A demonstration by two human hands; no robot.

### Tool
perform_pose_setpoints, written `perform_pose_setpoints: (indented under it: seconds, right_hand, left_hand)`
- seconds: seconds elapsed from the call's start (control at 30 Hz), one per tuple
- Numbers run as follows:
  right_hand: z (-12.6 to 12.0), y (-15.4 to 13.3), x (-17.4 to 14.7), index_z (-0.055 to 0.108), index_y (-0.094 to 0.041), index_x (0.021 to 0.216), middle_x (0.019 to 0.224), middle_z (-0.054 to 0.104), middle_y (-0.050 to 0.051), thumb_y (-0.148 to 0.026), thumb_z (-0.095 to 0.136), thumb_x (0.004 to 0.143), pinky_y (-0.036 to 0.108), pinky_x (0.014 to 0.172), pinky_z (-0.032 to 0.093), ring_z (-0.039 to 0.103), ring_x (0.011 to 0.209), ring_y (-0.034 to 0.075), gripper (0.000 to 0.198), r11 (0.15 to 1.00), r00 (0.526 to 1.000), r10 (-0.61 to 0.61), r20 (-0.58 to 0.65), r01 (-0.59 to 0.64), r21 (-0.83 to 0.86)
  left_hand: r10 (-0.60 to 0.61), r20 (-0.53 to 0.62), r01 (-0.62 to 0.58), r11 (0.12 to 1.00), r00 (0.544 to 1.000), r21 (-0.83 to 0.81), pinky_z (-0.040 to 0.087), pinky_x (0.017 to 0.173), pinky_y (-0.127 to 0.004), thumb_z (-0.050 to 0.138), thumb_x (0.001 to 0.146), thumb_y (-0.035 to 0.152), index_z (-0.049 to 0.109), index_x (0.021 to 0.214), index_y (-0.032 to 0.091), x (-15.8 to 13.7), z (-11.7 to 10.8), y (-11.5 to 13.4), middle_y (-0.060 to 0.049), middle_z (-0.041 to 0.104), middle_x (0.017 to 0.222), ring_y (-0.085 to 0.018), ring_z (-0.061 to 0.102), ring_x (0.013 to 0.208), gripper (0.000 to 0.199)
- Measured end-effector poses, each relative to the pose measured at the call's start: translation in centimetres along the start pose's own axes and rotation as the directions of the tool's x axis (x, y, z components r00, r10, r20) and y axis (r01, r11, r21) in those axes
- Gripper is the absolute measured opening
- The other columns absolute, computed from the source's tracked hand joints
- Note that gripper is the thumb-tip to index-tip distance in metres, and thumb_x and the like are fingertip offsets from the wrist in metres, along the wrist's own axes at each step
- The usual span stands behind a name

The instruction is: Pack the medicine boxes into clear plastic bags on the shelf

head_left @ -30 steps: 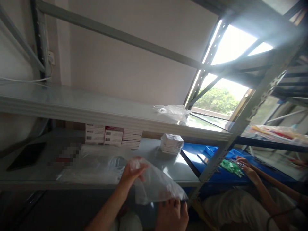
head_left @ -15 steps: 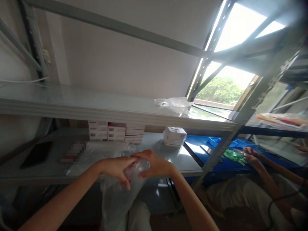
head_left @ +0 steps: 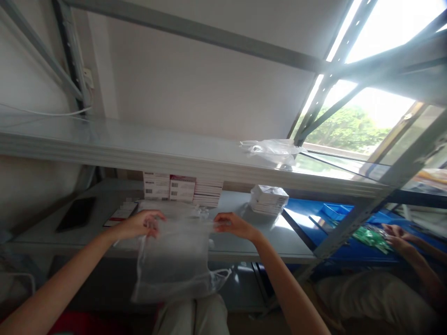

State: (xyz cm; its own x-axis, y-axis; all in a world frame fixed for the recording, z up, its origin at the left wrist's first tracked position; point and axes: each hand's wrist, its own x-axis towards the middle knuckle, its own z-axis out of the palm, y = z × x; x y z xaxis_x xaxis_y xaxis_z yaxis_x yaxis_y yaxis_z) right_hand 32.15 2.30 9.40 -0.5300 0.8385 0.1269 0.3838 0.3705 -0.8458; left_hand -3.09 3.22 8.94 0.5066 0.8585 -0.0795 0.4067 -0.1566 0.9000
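A translucent plastic bag [head_left: 174, 260] hangs spread between my hands, its lower part over my lap. My left hand [head_left: 138, 224] is closed on its upper left edge, fingers curled. At the upper right edge, my right hand [head_left: 232, 225] pinches the plastic between thumb and fingers. Behind the bag, another sheet of clear plastic [head_left: 167, 205] lies on the lower shelf [head_left: 233, 244], partly hidden. Stacked white boxes with barcodes [head_left: 181, 188] stand at the back of this shelf. To the right of my right hand sits a plastic-wrapped bundle of small white boxes [head_left: 268, 199].
A dark flat tablet-like object [head_left: 76, 214] and a printed box [head_left: 120, 214] lie at left. A crumpled clear bag [head_left: 272, 149] rests on the upper shelf [head_left: 167, 146]. At right, a co-worker's hands [head_left: 398, 235] handle green items [head_left: 372, 238] beside a grey upright [head_left: 352, 214].
My hands have moved apart, from close together on bunched plastic to opposite sides of the bag, which is now spread out. The view has shifted slightly left.
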Motion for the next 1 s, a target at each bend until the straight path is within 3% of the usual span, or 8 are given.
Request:
perform_pose_setpoints:
  seconds: [0.13, 0.3, 0.47, 0.6, 0.73, 0.87, 1.0]
  right_hand:
    - [0.4, 1.7, 1.5, 0.065, -0.014, 0.076, 0.072, 0.062, 0.001, -0.034, 0.061, 0.077, 0.022, 0.066, 0.042, 0.055, 0.069, 0.011, 0.021, 1.0, 0.999, -0.009, -0.046, 0.01, 0.015]
    - [0.9, 5.8, 5.1, 0.065, -0.012, 0.069, 0.062, 0.061, 0.0, -0.035, 0.065, 0.071, 0.02, 0.056, 0.039, 0.051, 0.058, 0.009, 0.023, 0.999, 0.981, 0.037, -0.189, -0.036, 0.013]
    - [1.2, 10.8, 8.1, 0.07, -0.014, 0.078, 0.064, 0.066, 0.002, -0.036, 0.059, 0.074, 0.021, 0.049, 0.039, 0.048, 0.048, 0.009, 0.025, 0.984, 0.89, 0.143, -0.433, -0.174, -0.035]
    - [2.3, 12.8, 9.9, 0.068, -0.018, 0.09, 0.083, 0.07, 0.004, -0.036, 0.053, 0.08, 0.022, 0.056, 0.045, 0.058, 0.058, 0.011, 0.026, 0.981, 0.84, 0.156, -0.52, -0.191, -0.014]
    - [4.2, 13.5, 11.9, 0.06, -0.021, 0.105, 0.082, 0.068, 0.003, -0.042, 0.048, 0.085, 0.017, 0.042, 0.039, 0.057, 0.048, 0.008, 0.031, 0.947, 0.83, 0.321, -0.456, -0.289, 0.141]
    - [5.7, 13.9, 13.7, 0.064, -0.016, 0.088, 0.054, 0.058, -0.003, -0.034, 0.068, 0.071, 0.017, 0.038, 0.034, 0.049, 0.037, 0.008, 0.026, 0.932, 0.847, 0.362, -0.388, -0.325, 0.162]
    - [5.9, 13.5, 14.7, 0.066, -0.013, 0.072, 0.048, 0.056, -0.003, -0.018, 0.07, 0.064, 0.02, 0.045, 0.039, 0.05, 0.042, 0.01, 0.01, 0.958, 0.867, 0.288, -0.407, -0.264, 0.115]
  left_hand:
    - [-0.008, -0.175, -0.015, 0.992, 0.984, -0.128, 0.046, 0.057, -0.026, 0.077, 0.057, 0.04, 0.06, 0.093, 0.017, 1.2, -1.8, -3.1, 0.001, 0.065, 0.066, -0.016, 0.06, 0.058, 0.046]
    - [-0.031, -0.368, -0.042, 0.981, 0.929, -0.188, 0.048, 0.057, -0.024, 0.077, 0.057, 0.044, 0.062, 0.076, 0.014, 3.1, -3.9, -6.9, -0.003, 0.068, 0.073, -0.016, 0.062, 0.065, 0.038]
    - [-0.121, -0.542, -0.081, 0.939, 0.832, -0.334, 0.052, 0.061, -0.026, 0.078, 0.055, 0.041, 0.061, 0.078, 0.014, 5.0, -4.8, -9.4, -0.003, 0.067, 0.071, -0.016, 0.064, 0.065, 0.038]
    - [-0.173, -0.486, -0.037, 0.919, 0.857, -0.393, 0.052, 0.053, -0.026, 0.078, 0.053, 0.035, 0.059, 0.068, 0.015, 7.0, -5.2, -10.6, -0.001, 0.065, 0.062, -0.017, 0.063, 0.059, 0.031]
    - [-0.232, -0.398, 0.044, 0.903, 0.887, -0.428, 0.051, 0.05, -0.026, 0.076, 0.058, 0.029, 0.061, 0.073, 0.014, 8.6, -5.4, -11.7, -0.003, 0.066, 0.063, -0.017, 0.064, 0.057, 0.026]
    - [-0.283, -0.361, 0.098, 0.886, 0.889, -0.453, 0.052, 0.054, -0.027, 0.068, 0.066, 0.024, 0.06, 0.085, 0.013, 9.2, -5.6, -12.4, -0.004, 0.068, 0.067, -0.017, 0.065, 0.06, 0.023]
    - [-0.231, -0.439, 0.117, 0.955, 0.868, -0.273, 0.044, 0.045, -0.02, 0.056, 0.076, 0.024, 0.059, 0.098, 0.015, 9.5, -5.8, -12.5, -0.003, 0.067, 0.074, -0.016, 0.064, 0.064, 0.024]
